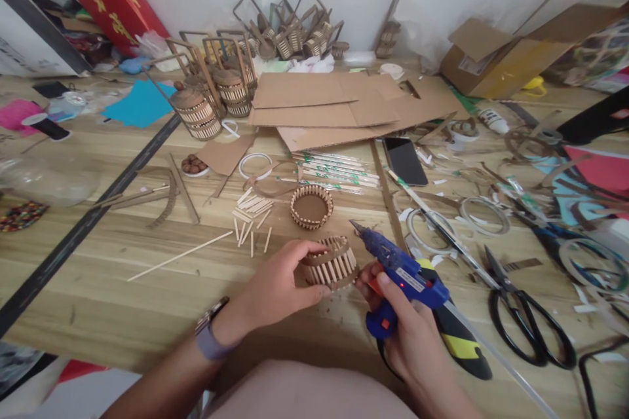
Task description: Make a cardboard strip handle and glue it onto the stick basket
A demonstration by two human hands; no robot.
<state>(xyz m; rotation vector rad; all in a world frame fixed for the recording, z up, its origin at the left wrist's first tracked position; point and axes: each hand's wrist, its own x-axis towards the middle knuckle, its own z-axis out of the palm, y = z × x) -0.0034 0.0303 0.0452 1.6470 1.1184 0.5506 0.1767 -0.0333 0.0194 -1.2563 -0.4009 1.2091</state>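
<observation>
My left hand is closed on a small round basket of upright wooden sticks and brown cardboard bands, its thumb outside and its fingers at the rim. My right hand grips a blue hot glue gun with a small red light showing; its nozzle points up and left, above the basket's right side. The right fingertips are close to the basket's lower right edge. Just behind stands a second stick-walled ring with a brown base. Short cut sticks lie loose to its left.
Black-handled scissors and a yellow-black cutter lie at right, near tape rolls and paper strips. Wrapped chopsticks, a phone and cardboard sheets lie further back. Finished baskets stand at the back left.
</observation>
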